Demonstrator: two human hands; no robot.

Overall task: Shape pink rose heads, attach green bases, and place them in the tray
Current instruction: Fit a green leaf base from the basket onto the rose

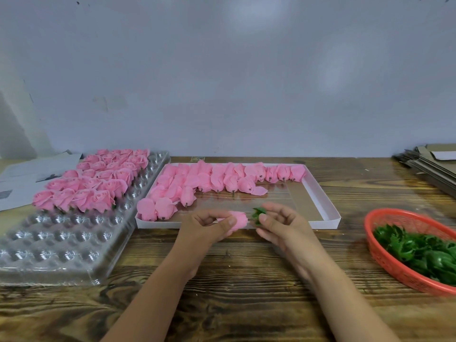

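Clear dimpled tray [74,243]: about twenty finished roses [93,186] seated. Left hand [209,225] pinching one pink rose head [239,219] above white box [330,208]; right hand [278,223] pinching one green base [258,214] beside it. Risk: misaligned push crushing petals. One red basket [377,253].

I see a pink rose head [238,219] in my left hand [209,228] and a dark green base [257,214] in my right hand [281,224]. The wooden table [246,280] is brown with dark streaky grain. The dimpled tray [61,243] is clear plastic, the box [328,206] white, the basket [385,255] orange-red mesh holding green bases [419,250]. The wall [222,70] is pale grey.
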